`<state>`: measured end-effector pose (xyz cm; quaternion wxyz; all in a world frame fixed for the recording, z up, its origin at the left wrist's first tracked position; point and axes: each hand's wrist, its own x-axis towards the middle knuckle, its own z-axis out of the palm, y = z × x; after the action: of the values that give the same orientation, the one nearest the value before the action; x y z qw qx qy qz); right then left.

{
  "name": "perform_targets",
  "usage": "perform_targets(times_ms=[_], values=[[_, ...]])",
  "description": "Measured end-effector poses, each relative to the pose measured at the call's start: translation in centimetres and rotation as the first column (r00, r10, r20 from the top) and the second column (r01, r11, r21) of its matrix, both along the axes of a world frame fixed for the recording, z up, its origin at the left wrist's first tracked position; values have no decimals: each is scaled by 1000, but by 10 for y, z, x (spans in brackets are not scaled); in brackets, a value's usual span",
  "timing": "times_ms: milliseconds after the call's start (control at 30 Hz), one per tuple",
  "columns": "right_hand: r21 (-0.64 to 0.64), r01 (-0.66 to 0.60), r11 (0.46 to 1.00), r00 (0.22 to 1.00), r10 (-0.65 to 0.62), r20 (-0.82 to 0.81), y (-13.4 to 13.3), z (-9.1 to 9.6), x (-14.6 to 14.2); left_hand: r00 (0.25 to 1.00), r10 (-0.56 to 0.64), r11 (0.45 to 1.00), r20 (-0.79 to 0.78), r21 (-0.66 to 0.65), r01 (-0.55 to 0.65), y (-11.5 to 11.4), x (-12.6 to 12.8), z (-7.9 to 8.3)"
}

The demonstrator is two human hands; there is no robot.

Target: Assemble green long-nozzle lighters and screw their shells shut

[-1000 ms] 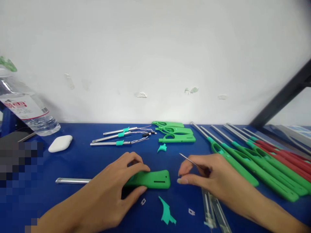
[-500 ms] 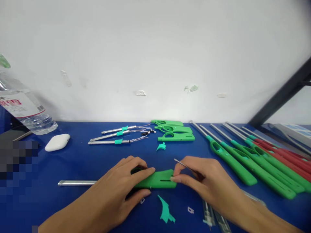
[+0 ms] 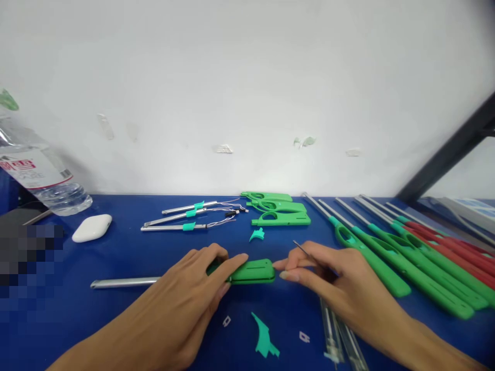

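As my left hand point(image 3: 189, 299) grasps one green handle point(image 3: 255, 270) beyond the large teal piece point(image 3: 263, 337), I hold one slim metal tool point(image 3: 302, 249) in my right hand point(image 3: 336, 273); two white clips point(image 3: 304, 337) flank that piece.

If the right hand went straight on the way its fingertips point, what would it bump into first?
Most likely the end of the green handle that the left hand holds. The right hand is right beside it; whether they already touch is hard to tell.
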<state>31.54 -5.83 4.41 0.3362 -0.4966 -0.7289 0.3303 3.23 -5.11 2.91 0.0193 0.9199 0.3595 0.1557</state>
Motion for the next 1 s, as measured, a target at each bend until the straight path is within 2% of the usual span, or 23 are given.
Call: perform_targets(times_ms=[133, 233, 367, 467, 600, 1000], values=[[-43, -57, 997, 997, 55, -55, -1, 0, 0, 1000, 9, 998, 14, 69, -10, -7, 0, 2], [-81, -121, 989, 992, 117, -53, -3, -2, -1, 1000, 21, 997, -7, 70, -20, -7, 7, 4], [-59, -181, 982, 983, 180, -20, -8, -5, -3, 978, 60, 997, -199, 54, -50, 1, 16, 4], [-30, -132, 991, 991, 131, -22, -11, -2, -3, 971, 57, 994, -233, 106, -32, 7, 18, 3], [1, -44, 999, 997, 44, -67, -9, 2, -1, 994, 10, 970, -106, 241, 16, 8, 13, 6], [98, -17, 995, 1000, 18, -14, -6, 2, -4, 985, 72, 980, -154, 195, -41, 0, 7, 8]])
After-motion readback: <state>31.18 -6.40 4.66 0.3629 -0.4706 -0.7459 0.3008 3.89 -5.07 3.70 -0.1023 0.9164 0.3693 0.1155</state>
